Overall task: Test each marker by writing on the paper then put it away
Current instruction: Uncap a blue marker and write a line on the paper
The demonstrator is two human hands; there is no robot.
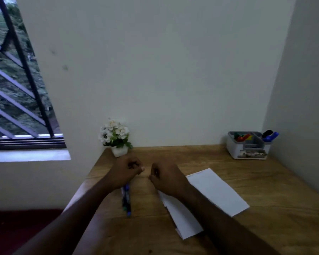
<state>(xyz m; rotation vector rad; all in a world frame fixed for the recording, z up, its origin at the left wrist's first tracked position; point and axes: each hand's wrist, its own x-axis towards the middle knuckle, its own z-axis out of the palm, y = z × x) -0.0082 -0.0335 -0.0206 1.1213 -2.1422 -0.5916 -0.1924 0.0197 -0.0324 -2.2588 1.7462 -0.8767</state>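
Note:
My left hand (pixel 125 170) is closed in a fist over the wooden desk (pixel 265 190). Two markers (pixel 126 199), one blue and one green-tipped, stick out from under its heel toward me, apparently held in that fist. My right hand (pixel 167 178) is just to the right of it, fingers curled shut, with a thin pale sliver at the fingertips that I cannot identify. A white paper (pixel 217 192) lies to the right of my right hand. A second white sheet (pixel 182 221) lies partly under my right forearm.
A grey-and-white desk organizer (pixel 248 150) stands at the back right corner, holding red, green and yellow markers plus a black and a blue one. A small white pot of white flowers (pixel 116 137) stands at the back left against the wall. A barred window is at the far left.

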